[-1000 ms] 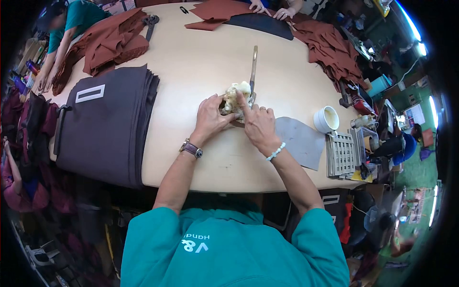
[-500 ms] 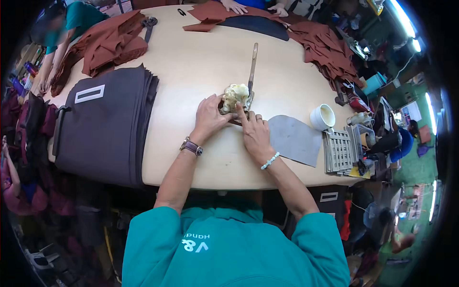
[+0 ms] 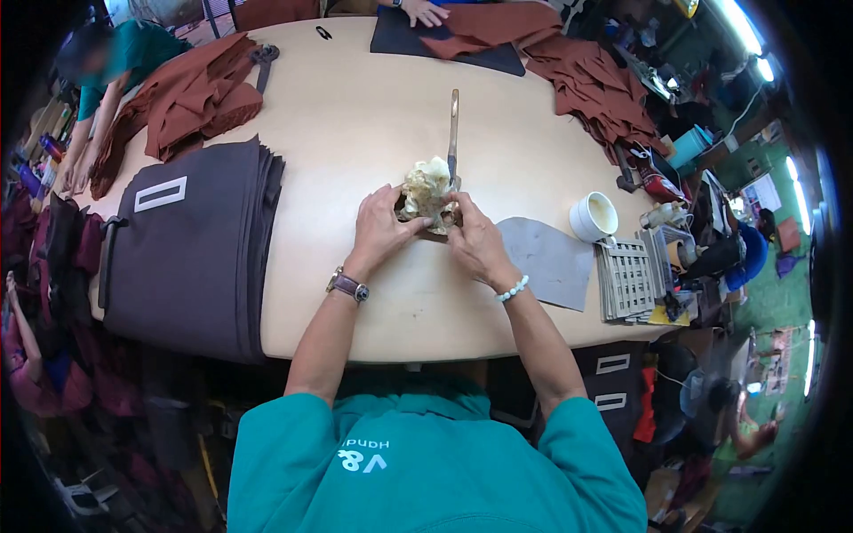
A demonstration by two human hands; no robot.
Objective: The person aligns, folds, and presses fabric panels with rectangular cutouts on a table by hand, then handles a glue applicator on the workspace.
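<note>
In the middle of the table stands a lumpy, cream-yellow crusted mass [image 3: 426, 182], its surface rough like dried glue. My left hand [image 3: 384, 229] curls around its left side, thumb across the front. On the right side, the bent fingers of my right hand [image 3: 478, 240] grip its lower part. A long, thin brush-like handle [image 3: 455, 124] rises behind the mass; its lower end is hidden. Right of my right hand, a flat grey rounded panel [image 3: 546, 262] lies near a white cup [image 3: 593, 218] with pale contents.
A stack of dark panels [image 3: 191, 249] lies left, with a white rectangular frame [image 3: 161, 194] on top. Brown pieces are heaped at far left [image 3: 200, 98] and far right [image 3: 591, 89]. Lattice pieces [image 3: 626, 280] sit right. A co-worker's hand [image 3: 425, 12] rests across the table.
My right index finger has come off the front of the mass, and that hand now grips its right side. Across the table, the co-worker's brown piece has shifted over the dark panel.
</note>
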